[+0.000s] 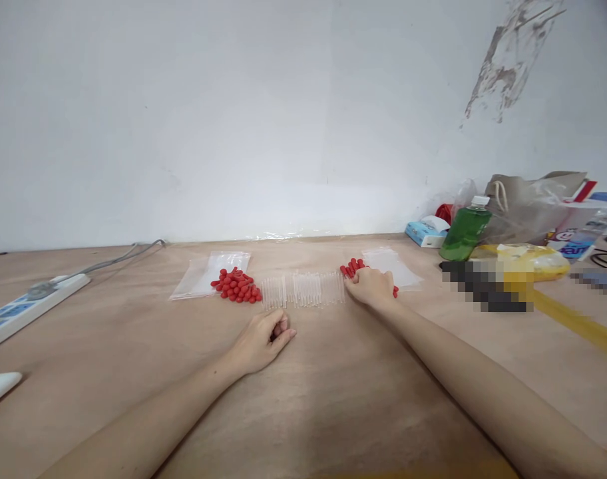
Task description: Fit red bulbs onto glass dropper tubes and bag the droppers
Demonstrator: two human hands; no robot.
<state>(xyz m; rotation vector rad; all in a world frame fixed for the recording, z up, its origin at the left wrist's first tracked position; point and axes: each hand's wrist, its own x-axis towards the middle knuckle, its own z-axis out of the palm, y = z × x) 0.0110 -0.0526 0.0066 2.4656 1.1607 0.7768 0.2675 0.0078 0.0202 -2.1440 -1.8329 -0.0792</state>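
A row of thin clear tubes [303, 290] lies side by side on the table. To its left is a pile of red rubber bulbs [237, 286], and another cluster of red bulbs [352, 267] lies at its right end. My left hand [263, 339] rests just in front of the tubes, fingers curled inward and thumb apart from them; what they may hold is hidden. My right hand [371, 286] covers part of the right cluster. Its fingers are closed and point down beside the last tubes, and the fingertips' contents cannot be made out.
Clear plastic bags lie left [196, 279] and right [396, 267] of the bulbs. A power strip [38, 307] is at the left. At the right stand a tissue pack [426, 234], a green bottle [466, 229], a yellow package [538, 261] and other bags. A wall rises behind.
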